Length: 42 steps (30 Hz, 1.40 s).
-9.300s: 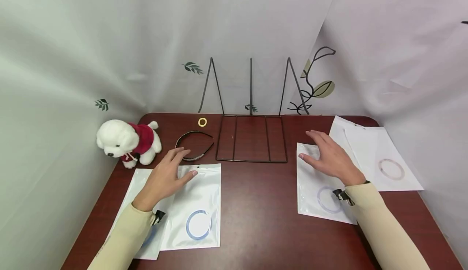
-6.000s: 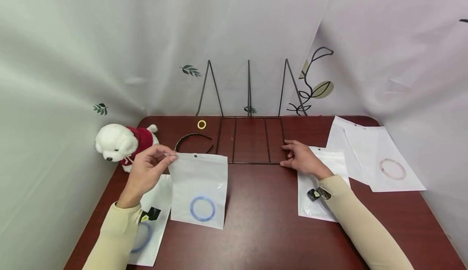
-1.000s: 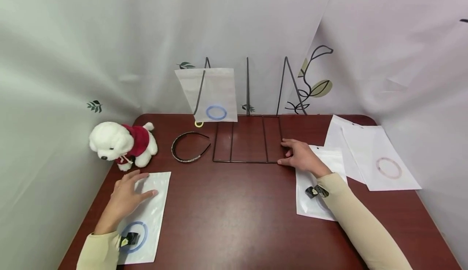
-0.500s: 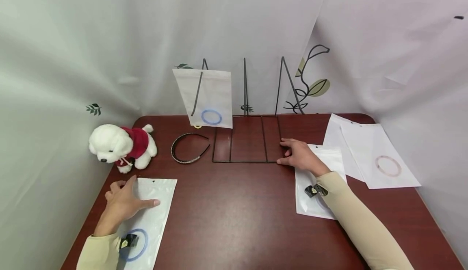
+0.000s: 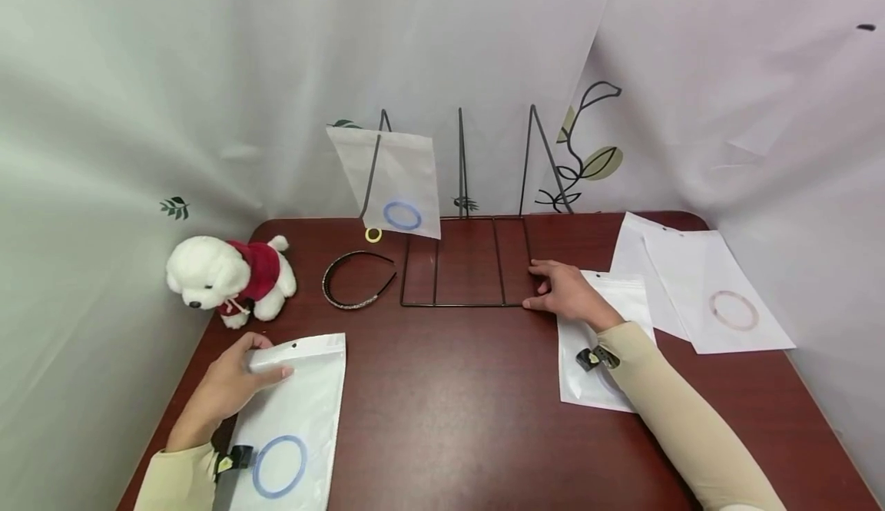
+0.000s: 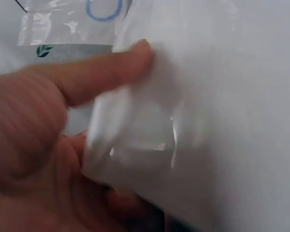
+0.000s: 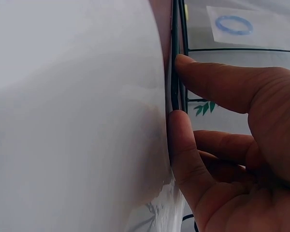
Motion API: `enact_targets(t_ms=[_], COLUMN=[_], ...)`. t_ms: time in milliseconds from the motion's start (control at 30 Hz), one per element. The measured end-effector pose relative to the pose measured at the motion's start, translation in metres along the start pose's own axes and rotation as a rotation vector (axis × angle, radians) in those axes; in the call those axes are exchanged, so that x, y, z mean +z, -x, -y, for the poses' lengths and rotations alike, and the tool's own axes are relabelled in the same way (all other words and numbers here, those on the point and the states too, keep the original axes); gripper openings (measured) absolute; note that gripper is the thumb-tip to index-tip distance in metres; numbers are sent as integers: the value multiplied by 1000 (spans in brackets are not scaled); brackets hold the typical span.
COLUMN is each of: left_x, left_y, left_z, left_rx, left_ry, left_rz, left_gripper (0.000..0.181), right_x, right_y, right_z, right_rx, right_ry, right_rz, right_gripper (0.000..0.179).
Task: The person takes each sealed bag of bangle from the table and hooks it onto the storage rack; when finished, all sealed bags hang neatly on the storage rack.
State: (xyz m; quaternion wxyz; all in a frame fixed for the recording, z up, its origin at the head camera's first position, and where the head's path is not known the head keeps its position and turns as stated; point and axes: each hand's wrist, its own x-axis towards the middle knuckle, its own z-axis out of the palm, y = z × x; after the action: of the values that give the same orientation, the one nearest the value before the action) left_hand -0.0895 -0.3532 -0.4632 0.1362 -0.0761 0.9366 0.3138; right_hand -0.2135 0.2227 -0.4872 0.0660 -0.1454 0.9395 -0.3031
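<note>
My left hand point(image 5: 231, 384) pinches the upper left corner of a white zip bag point(image 5: 314, 396) with a blue ring showing through it, thumb point(image 6: 111, 70) in front and fingers behind. The bag's top edge is tilted up at the table's left. My right hand point(image 5: 570, 292) grips the right front corner of a black wire rack point(image 5: 470, 306), thumb and fingertip on its rod point(image 7: 175, 72). Another white zip bag point(image 5: 404, 169) with a blue ring stands upright in the rack's left divider. Below my right wrist lies a third bag point(image 5: 577, 373), partly hidden by the sleeve.
Two overlapping white bags point(image 5: 705, 280) lie at the right, the upper one showing a pinkish ring. A headband point(image 5: 332, 284), a small yellow ring point(image 5: 373, 235) and a white plush dog point(image 5: 214, 273) in red stand left of the rack. Curtains border the table.
Earlier, my left hand lifted one blue-ring bag off the table; it now stands in the rack. Lately that hand took the other bag's corner and raised it rightward. My right hand keeps gripping the rack.
</note>
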Motion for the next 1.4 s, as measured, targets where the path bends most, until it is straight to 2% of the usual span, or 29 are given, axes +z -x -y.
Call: enact_targets(t_ms=[200, 267, 333, 600, 767, 900, 1033, 1100, 1267, 1400], left_x=[-2, -4, -5, -12, -18, -20, -21, -22, -27, -32], left_y=[3, 3, 3, 0, 2, 4, 6, 6, 1, -8], left_z=[-16, -22, -29, -61, -85, -103, -119, -127, -145, -160], left_rx=[229, 293, 335, 426, 488, 548, 619, 638, 657, 705], left_ry=[262, 318, 332, 322, 365, 450, 580, 595, 514, 525], left_rz=[17, 8, -16, -139, -156, -157, -161, -173, -219, -242], left_gripper=[37, 31, 29, 26, 23, 17, 13, 12, 12, 10], right_x=[0, 0, 1, 0, 0, 0, 0, 0, 0, 0], right_y=[1, 1, 1, 1, 1, 1, 1, 1, 1, 0], right_z=[0, 0, 0, 1, 0, 0, 0, 0, 0, 0], right_rx=[-1, -1, -3, -4, -3, -2, -4, -4, -6, -5], right_ry=[0, 3, 3, 2, -1, -2, 4, 7, 5, 2], right_rz=[0, -2, -4, 3, 1, 5, 11, 12, 10, 8], right_gripper=[76, 76, 76, 76, 76, 76, 77, 77, 77, 77])
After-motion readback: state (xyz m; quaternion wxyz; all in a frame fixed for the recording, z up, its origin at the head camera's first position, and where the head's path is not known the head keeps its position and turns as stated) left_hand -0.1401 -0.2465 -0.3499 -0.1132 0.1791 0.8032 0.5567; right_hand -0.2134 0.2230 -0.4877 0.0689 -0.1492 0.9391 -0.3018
